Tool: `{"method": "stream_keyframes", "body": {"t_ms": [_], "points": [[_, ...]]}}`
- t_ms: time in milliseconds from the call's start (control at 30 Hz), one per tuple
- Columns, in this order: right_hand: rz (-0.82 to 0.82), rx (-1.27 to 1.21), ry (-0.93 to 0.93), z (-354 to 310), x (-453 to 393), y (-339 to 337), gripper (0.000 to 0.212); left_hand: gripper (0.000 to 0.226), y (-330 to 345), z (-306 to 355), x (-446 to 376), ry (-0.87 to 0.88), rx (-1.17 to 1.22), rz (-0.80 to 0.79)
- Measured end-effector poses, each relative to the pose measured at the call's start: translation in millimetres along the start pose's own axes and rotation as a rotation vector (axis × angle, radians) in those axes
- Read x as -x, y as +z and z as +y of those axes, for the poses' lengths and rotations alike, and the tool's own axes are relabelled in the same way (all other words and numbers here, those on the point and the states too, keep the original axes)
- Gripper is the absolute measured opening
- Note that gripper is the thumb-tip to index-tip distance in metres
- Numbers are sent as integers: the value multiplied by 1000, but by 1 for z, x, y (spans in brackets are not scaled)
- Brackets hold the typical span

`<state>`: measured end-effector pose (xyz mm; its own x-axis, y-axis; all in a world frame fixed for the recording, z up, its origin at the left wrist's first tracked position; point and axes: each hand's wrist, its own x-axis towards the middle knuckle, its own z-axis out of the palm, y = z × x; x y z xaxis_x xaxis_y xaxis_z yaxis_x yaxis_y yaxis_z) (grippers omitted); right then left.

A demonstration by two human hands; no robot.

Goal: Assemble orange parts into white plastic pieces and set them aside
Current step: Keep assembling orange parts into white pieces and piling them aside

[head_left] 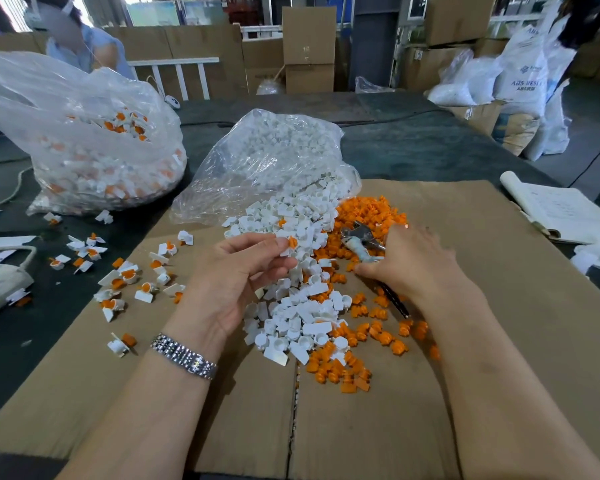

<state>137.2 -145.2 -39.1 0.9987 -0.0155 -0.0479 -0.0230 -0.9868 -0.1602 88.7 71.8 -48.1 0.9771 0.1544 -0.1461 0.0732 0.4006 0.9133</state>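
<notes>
The left hand (243, 268) is raised over the near side of the flattened brown cardboard sheet (482, 341), its thumb and fingertips pinching a small white plastic piece with an orange part seated in it (289, 244), apparently lifted clear of the heaps so the fit can be checked before it goes aside. The right hand (409, 261) lies palm down on the pile of loose orange plastic parts (361, 327), fingers spread and reaching left, likely feeling for the next one (whether it pinches anything yet I cannot tell). The heap of white plastic pieces (291, 299) spills from a clear plastic bag (274, 161) in the middle, beside the orange parts, keeping both stocks within easy reach. Finished white-and-orange assemblies (129, 275) lie scattered to the left, near a larger clear bag of finished ones (94, 150) farther left.
</notes>
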Motion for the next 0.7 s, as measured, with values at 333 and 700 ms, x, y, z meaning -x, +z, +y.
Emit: {"method": "stream_keyframes", "body": {"t_ms": [333,700], "points": [[23,-305,-104,-7,5,-11,24,14,1,0,1,43,15,35],[-320,-653,-365,-28,39,-38,31,10,2,4,7,159,83,64]]}}
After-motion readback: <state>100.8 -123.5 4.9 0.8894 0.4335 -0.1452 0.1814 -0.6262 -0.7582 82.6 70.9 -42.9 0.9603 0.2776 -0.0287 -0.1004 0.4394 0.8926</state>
